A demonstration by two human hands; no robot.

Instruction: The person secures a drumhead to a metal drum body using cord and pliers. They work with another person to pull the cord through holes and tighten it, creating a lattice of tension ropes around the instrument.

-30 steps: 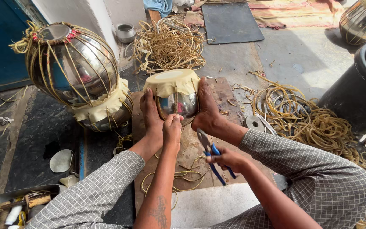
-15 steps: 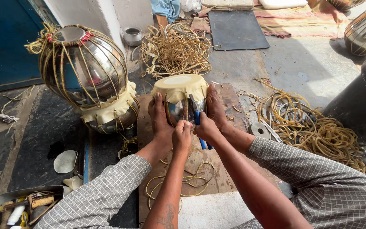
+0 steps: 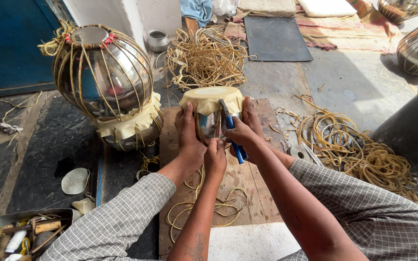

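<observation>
Hands at work on a small metal drum (image 3: 211, 113) capped with pale hide, clamped between bare feet on a wooden board (image 3: 262, 193). Right hand (image 3: 240, 137) grips blue-handled pliers (image 3: 233, 135); left hand (image 3: 215, 157) pinches a cord. A tray (image 3: 6, 222) of tools lies lower left.

The floor (image 3: 344, 87) is grey concrete, dark and stained on the left side. A blue door (image 3: 10, 43) stands beside a white wall (image 3: 117, 14). Strong sunlight falls on a dark mat (image 3: 276, 34).
</observation>
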